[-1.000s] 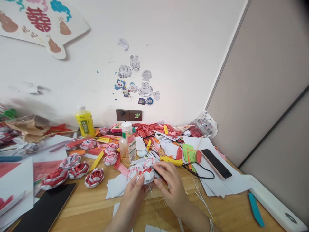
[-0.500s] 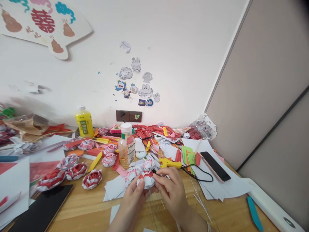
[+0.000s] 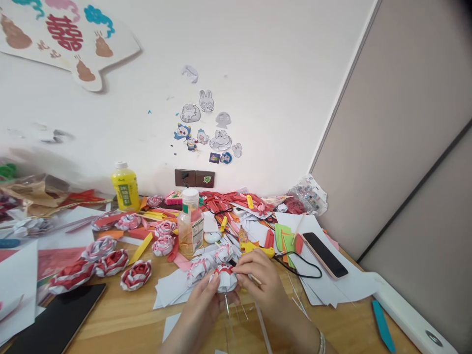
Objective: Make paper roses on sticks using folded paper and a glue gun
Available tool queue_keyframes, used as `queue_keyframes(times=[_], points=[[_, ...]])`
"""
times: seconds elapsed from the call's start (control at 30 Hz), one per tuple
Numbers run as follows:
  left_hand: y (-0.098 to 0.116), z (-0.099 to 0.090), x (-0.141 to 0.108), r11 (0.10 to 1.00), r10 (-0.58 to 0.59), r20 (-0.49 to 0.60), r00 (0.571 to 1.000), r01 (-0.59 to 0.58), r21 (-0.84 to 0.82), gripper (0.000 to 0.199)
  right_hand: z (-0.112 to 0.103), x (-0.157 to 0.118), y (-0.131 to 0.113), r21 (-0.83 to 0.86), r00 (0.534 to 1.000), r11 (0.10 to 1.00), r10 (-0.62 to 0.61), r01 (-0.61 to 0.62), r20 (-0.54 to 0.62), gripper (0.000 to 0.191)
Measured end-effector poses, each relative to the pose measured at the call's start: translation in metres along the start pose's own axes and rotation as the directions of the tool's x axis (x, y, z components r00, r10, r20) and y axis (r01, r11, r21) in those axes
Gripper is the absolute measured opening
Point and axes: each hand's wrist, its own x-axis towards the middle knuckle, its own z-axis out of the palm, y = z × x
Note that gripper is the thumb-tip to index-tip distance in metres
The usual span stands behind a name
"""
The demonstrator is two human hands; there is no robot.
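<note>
White wall (image 3: 276,98) rises behind a wooden table (image 3: 121,319), much of it strewn with paper. At the near edge, the left hand (image 3: 204,302) cups a red-and-white paper flower (image 3: 225,281), thumb against its near side and fingers curled beneath, a grip that probably steadies the bloom without crushing the folds. The right hand (image 3: 263,280) has its fingertips drawn together at the flower's right edge; whether they pinch a petal or something small and dark there, I cannot tell. So the flower sits between both hands, its thin stem (image 3: 227,305) pointing down toward the wearer, perhaps to leave the petals exposed

Just beyond the hands are two pink-and-white flowers (image 3: 199,270), near loose white sheets (image 3: 173,290). A yellow glue gun (image 3: 269,251) lies right behind the right hand, presumably kept there for an easy reach. Farther ahead, left of it, stands a clear bottle (image 3: 191,231). Well to the left of the left hand, several red-and-white roses (image 3: 136,275) are grouped together, seemingly away from the working spot, and a phone (image 3: 326,255) rests on paper to the right of the right hand
</note>
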Motion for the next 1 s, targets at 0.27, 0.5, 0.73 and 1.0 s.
queue_keyframes(times=[0.27,0.5,0.73,1.0], points=[[-0.001,0.000,0.000,0.998,-0.068,0.032,0.997,0.068,0.003,0.028,-0.011,0.005,-0.001,-0.123,0.986,0.991,-0.034,0.055,0.165,0.017],[-0.001,-0.002,0.002,0.998,-0.041,0.037,0.998,0.039,0.051,0.032,-0.011,0.004,-0.002,-0.137,0.989,0.989,-0.034,0.054,0.145,0.014],[-0.001,-0.002,0.000,0.997,-0.029,0.009,1.000,0.029,0.069,0.035,-0.014,0.008,-0.002,-0.008,0.982,0.995,0.094,-0.094,0.164,0.018],[0.002,-0.001,0.004,0.999,0.013,-0.088,0.996,-0.016,-0.037,0.028,-0.005,0.000,0.000,-0.150,0.980,0.982,-0.089,0.116,0.177,0.019]])
